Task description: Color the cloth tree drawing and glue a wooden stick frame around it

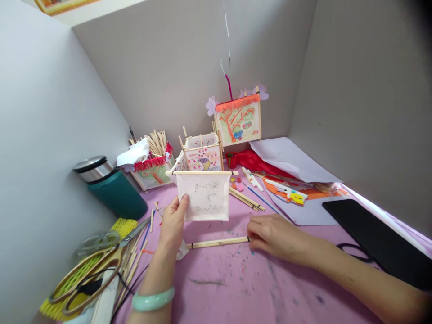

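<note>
My left hand [173, 225] pinches the left edge of a white paper panel [209, 198], thumb in front. Faint dark marks show on the panel, and a thin wooden stick [205, 173] runs along its top edge with dark ties near both ends. Below it, a bundle of wooden sticks [219, 243] lies on the purple cloth [270, 288]. The fingers of my right hand [270, 234] close around the right end of this bundle, beside a black tie. Behind the panel stands a box-shaped paper lantern [204, 157] with a stick frame and a star-and-moon drawing.
A finished-looking lantern [238, 119] hangs from a wire at the back. Left are a teal bottle [118, 193], large scissors [91, 274] and a stick-filled holder [151, 171]. Right lie a black phone-like slab [374, 243], papers [293, 164] and markers [251, 180]. Grey partitions enclose the table.
</note>
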Demonstrator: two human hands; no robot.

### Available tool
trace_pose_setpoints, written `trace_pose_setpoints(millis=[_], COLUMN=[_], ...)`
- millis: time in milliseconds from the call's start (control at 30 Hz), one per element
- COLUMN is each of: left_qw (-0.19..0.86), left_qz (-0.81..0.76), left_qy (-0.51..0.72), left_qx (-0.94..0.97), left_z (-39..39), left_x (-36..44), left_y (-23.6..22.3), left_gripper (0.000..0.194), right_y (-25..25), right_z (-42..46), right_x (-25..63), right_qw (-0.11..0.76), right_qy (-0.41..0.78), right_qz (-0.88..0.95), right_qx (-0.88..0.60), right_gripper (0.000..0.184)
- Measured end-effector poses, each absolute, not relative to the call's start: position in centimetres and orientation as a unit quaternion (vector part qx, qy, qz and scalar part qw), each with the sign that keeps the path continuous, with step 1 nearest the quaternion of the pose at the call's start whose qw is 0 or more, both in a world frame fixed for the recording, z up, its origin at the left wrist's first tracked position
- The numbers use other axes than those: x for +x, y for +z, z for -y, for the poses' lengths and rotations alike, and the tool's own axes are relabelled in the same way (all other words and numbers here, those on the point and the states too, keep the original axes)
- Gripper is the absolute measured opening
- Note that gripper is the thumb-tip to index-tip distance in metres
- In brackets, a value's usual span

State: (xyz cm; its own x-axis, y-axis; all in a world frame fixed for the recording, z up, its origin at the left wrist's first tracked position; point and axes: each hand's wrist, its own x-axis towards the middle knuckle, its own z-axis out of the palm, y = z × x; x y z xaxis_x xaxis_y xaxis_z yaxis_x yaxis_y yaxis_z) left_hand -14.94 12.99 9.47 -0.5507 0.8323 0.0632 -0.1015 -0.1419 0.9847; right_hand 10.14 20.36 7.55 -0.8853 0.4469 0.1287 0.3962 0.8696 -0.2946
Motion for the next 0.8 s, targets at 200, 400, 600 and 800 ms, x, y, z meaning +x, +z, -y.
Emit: trace_pose_setpoints(millis=[200, 400, 600, 800], left_qw=[0.355, 0.363, 0.381, 0.362], left_qz=[-0.542, -0.541, -0.544, -0.569], left_qy=[0.695, 0.696, 0.681, 0.635], left_qx=[0.313, 0.302, 0.309, 0.376], left_z=[-13.2, -13.2, -13.3, -12.9], left_x=[-15.1, -14.7, -13.8, -12.2], left_y=[8.9, 8.8, 8.4, 7.9], left_gripper=[0.037, 0.040, 0.041, 0.039], right_y=[7.1, 6.6, 8.1, 8.3], right_z=[-19.7, -20.3, -22.2, -21.9], right_x=[10.9, 10.8, 10.6, 8.7], right_qw=[0.102, 0.100, 0.154, 0.246], right_qy=[0.180, 0.159, 0.247, 0.356], right_qz=[0.946, 0.941, 0.908, 0.852], right_qx=[-0.250, -0.281, -0.301, -0.294], right_gripper=[0.003, 0.011, 0.023, 0.017])
